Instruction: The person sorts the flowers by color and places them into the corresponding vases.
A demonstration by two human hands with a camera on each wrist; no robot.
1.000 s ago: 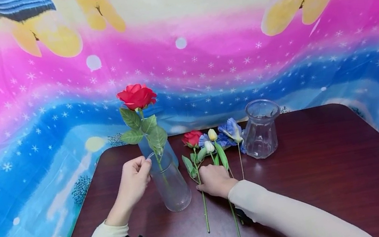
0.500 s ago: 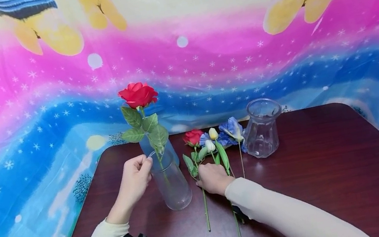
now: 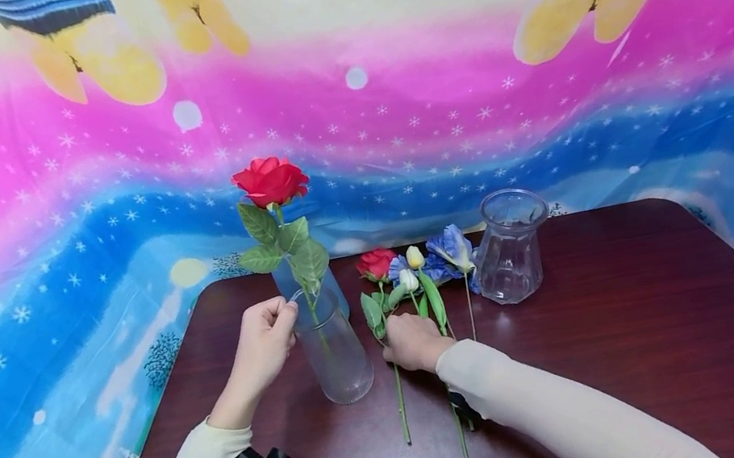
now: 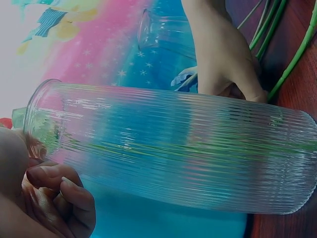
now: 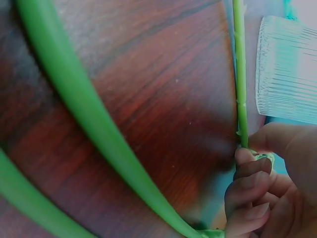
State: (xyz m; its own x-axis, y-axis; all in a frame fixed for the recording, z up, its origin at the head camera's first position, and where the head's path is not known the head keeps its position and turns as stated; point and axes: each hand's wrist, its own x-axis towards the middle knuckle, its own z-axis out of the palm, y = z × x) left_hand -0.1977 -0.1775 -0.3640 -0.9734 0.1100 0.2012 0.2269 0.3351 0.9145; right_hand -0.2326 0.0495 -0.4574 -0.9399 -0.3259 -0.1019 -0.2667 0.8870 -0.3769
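Note:
My left hand pinches the rim of a clear ribbed glass vase, which stands upright on the table. One red rose with green leaves rises from it, and its stem shows through the glass in the left wrist view. To the right, my right hand is low over the lying flowers. Its thumb and forefinger pinch a green stem, which belongs to the second red rose. Close by lie a white tulip, a yellow tulip and blue flowers; my hand covers parts of their stems.
A second clear glass vase, with a flared rim, stands at the back right behind the flowers. Something blue and translucent stands behind the ribbed vase. The dark wooden table reaches back to a printed cloth backdrop.
The head view has drifted slightly, so everything sits a little farther right and higher. Both hands keep their holds, with no clear movement against the table.

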